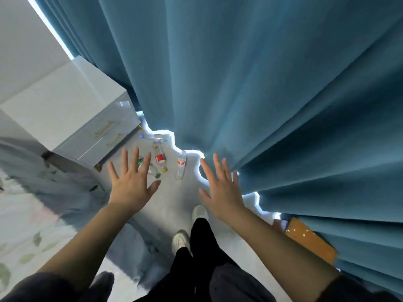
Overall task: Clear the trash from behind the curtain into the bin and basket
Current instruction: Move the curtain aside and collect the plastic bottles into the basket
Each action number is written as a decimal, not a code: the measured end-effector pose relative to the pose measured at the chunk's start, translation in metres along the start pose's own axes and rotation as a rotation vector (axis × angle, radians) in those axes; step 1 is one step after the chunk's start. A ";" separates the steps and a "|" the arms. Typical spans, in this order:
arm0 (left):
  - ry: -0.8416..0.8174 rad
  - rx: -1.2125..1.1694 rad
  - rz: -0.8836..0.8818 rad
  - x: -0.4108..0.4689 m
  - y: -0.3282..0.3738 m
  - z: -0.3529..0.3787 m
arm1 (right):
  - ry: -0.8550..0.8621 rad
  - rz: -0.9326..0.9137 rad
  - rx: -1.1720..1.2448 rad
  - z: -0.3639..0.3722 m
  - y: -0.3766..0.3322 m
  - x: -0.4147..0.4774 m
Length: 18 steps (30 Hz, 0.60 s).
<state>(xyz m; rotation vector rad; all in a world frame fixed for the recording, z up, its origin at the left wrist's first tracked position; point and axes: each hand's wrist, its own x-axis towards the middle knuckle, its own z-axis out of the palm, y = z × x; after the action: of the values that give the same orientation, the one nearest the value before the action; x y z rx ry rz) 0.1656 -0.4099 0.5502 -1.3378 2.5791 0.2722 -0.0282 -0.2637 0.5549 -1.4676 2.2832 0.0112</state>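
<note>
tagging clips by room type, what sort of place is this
Most likely a bedroom at home: a floor-length blue curtain, a white bedside-style drawer unit with gold handles, and what looks like leaf-print bedding on the left.

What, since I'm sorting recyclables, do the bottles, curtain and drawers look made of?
Bottles: probably clear plastic, see-through with coloured labels. Curtain: matte blue fabric, hanging in soft folds. Drawers: glossy white, perhaps lacquered board; the fronts reflect light.

Clear plastic bottles point(161, 159) lie scattered on the floor point(174, 199) beside the blue curtain point(261, 83)
</note>
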 end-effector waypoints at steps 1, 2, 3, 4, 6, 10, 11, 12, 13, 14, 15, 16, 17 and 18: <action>-0.016 0.016 -0.003 0.011 -0.008 0.001 | -0.019 -0.008 -0.007 0.003 -0.002 0.016; -0.021 0.024 0.002 0.022 -0.014 0.003 | -0.040 -0.017 -0.014 0.005 -0.005 0.033; -0.033 0.036 0.006 0.034 -0.020 0.006 | -0.059 -0.024 -0.024 0.008 -0.008 0.051; -0.056 0.052 0.008 0.045 -0.025 0.009 | -0.078 -0.034 -0.034 0.011 -0.011 0.071; -0.121 0.067 -0.001 0.063 -0.032 0.015 | -0.131 -0.042 -0.048 0.016 -0.017 0.106; -0.222 0.063 -0.043 0.112 -0.052 0.040 | -0.246 -0.031 -0.095 0.040 -0.019 0.189; -0.234 0.059 -0.045 0.130 -0.062 0.053 | -0.267 -0.019 -0.102 0.053 -0.020 0.216; -0.245 0.050 -0.042 0.150 -0.072 0.066 | -0.277 0.003 -0.095 0.068 -0.021 0.243; -0.265 0.051 -0.039 0.168 -0.083 0.082 | -0.290 0.038 -0.084 0.084 -0.022 0.266; -0.284 0.059 -0.034 0.186 -0.093 0.100 | -0.304 0.079 -0.066 0.102 -0.023 0.290; -0.305 0.070 -0.020 0.203 -0.104 0.121 | -0.322 0.116 -0.045 0.121 -0.024 0.312; -0.324 0.076 -0.012 0.217 -0.110 0.140 | -0.337 0.155 -0.025 0.137 -0.023 0.327; -0.348 0.070 -0.011 0.231 -0.118 0.163 | -0.358 0.194 -0.008 0.158 -0.022 0.342; -0.372 0.073 -0.011 0.245 -0.126 0.189 | -0.377 0.216 0.000 0.183 -0.021 0.356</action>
<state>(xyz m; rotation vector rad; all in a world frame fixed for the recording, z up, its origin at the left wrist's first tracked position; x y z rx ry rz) 0.1529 -0.6224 0.2932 -1.1508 2.2496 0.3809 -0.0724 -0.5397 0.2675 -1.1008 2.1128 0.3239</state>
